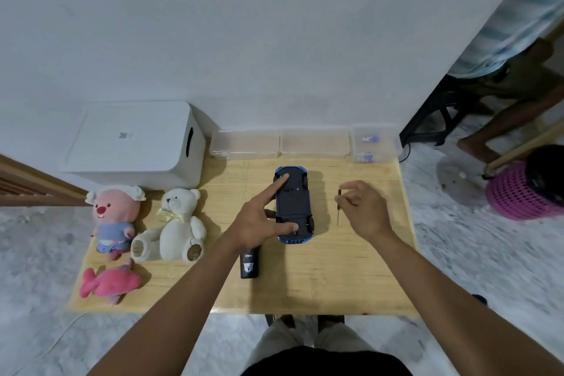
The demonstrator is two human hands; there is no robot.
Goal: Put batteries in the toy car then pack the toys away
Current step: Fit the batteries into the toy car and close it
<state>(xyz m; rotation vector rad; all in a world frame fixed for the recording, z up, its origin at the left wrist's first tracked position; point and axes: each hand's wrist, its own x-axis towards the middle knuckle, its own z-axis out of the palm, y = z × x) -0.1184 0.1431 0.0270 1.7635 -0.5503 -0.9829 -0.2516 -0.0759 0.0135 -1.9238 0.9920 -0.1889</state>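
Far left I see a white box [137, 143], contents hidden, with the soft toys [180, 223] not yet packed. My left hand [259, 223], grip spread flat, steadies the upturned toy car [293, 201] mid-surface. I judge its battery cover unopened. My right hand [363, 207] pinches a screwdriver [339, 207]. Behind, two clear tubs [244, 143] look empty, and the third tub [374, 143] holds small blue pieces.

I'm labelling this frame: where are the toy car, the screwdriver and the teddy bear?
toy car [293, 203], head view, on its dark underside.
screwdriver [338, 212], head view, on its thin shaft.
teddy bear [179, 224], head view, on its belly.
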